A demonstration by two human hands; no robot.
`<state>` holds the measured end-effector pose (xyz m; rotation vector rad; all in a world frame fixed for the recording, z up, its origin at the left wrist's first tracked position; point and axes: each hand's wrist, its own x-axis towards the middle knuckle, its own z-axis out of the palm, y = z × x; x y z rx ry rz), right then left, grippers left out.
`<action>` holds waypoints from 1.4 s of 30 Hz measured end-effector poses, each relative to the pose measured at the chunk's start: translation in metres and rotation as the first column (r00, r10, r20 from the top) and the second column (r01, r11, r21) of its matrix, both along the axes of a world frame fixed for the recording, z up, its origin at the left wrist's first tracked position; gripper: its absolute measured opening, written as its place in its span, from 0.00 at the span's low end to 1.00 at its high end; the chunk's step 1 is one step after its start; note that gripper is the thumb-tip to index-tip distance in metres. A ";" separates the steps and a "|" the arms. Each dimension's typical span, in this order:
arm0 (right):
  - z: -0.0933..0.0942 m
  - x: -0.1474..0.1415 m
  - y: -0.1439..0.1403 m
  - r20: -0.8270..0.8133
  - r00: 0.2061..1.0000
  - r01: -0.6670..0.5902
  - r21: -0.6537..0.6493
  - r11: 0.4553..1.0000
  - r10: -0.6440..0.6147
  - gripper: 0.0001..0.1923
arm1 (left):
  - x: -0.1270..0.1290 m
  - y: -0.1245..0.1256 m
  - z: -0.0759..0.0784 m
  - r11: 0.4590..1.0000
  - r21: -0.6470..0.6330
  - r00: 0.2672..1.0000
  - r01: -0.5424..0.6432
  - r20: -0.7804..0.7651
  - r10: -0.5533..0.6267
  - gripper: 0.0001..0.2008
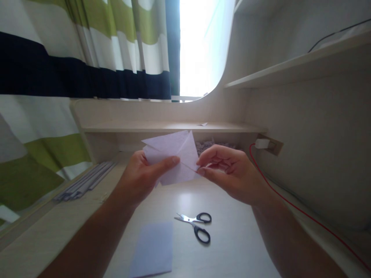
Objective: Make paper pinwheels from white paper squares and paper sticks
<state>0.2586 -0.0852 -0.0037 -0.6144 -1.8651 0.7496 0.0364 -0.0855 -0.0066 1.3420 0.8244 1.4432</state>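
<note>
Head view: both hands hold a folded sheet of pale paper (174, 156) up off the desk (232, 239), about level with the low shelf (162, 126) behind it. The left hand (139, 177) closes on the paper's left side, thumb laid flat across the front, which seems to steady the folds. The right hand (228, 172) pinches the right edge between thumb and forefinger, the other fingers curled in, a grip that would suit pressing a crease. Held in the air like this, the paper touches nothing else. Below it, well apart, scissors (197, 226) lie open on the desk, and a flat sheet (152, 251) lies just to their left. A stack of paper strips (84, 181) sits at the left near the striped curtain (87, 46). A red cable (290, 204) runs from the wall socket (265, 143) past the right forearm, near but not touching it.
</note>
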 end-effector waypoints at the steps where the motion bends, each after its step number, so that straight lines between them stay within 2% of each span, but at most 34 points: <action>1: -0.001 0.000 0.000 0.006 1.000 -0.003 -0.019 1.000 0.003 0.05 | -0.001 -0.001 -0.002 1.000 -0.015 1.000 -0.015 -0.009 0.015 0.12; 6: -0.015 -0.012 -0.003 0.074 0.997 -0.017 -0.069 0.997 0.022 0.04 | -0.007 -0.014 -0.028 0.992 -0.048 0.992 -0.116 -0.049 0.114 0.14; 11: -0.047 -0.030 -0.020 0.119 0.992 -0.032 -0.137 0.990 0.048 0.03 | -0.011 -0.042 -0.063 0.959 -0.146 0.969 -0.244 -0.005 0.246 0.17; 16: -0.085 -0.024 -0.032 0.297 0.952 0.129 -0.180 0.975 -0.071 0.05 | -0.015 -0.072 -0.081 0.937 -0.195 0.956 -0.290 -0.018 0.292 0.20; 18: -0.100 -0.015 -0.032 0.416 0.900 0.228 -0.185 0.956 -0.134 0.05 | -0.016 -0.082 -0.081 0.936 -0.203 0.956 -0.287 -0.004 0.292 0.21; 20: -0.114 -0.007 -0.031 0.568 0.808 0.310 -0.186 0.932 -0.156 0.05 | -0.015 -0.092 -0.079 0.941 -0.220 0.963 -0.258 0.021 0.269 0.21; 23: -0.131 0.002 -0.027 0.756 0.648 0.358 -0.194 0.913 -0.094 0.14 | -0.009 -0.106 -0.073 0.947 -0.257 0.973 -0.193 0.073 0.218 0.20; 26: -0.138 0.003 -0.021 0.855 0.517 0.357 -0.178 0.917 -0.035 0.18 | -0.004 -0.112 -0.069 0.947 -0.284 0.977 -0.147 0.108 0.184 0.19; 29: -0.136 0.000 -0.009 0.907 0.421 0.342 -0.147 0.928 -0.011 0.18 | -0.001 -0.103 -0.070 0.945 -0.303 0.980 -0.126 0.108 0.166 0.17; 32: -0.130 0.000 0.006 0.924 0.381 0.300 -0.095 0.949 -0.028 0.17 | 0.000 -0.081 -0.073 0.943 -0.312 0.987 -0.111 0.079 0.143 0.16; 37: -0.127 0.008 0.026 0.896 0.442 0.196 -0.040 0.980 -0.052 0.24 | -0.001 -0.030 -0.089 0.941 -0.334 0.998 -0.061 -0.013 0.060 0.16; 39: -0.128 0.011 0.031 0.882 0.466 0.187 -0.031 0.982 -0.061 0.21 | -0.002 -0.011 -0.098 0.936 -0.349 0.998 -0.041 -0.051 0.025 0.17; 42: -0.128 0.013 0.036 0.864 0.497 0.194 -0.024 0.981 -0.077 0.27 | -0.004 0.010 -0.111 0.929 -0.370 0.995 -0.024 -0.096 -0.012 0.16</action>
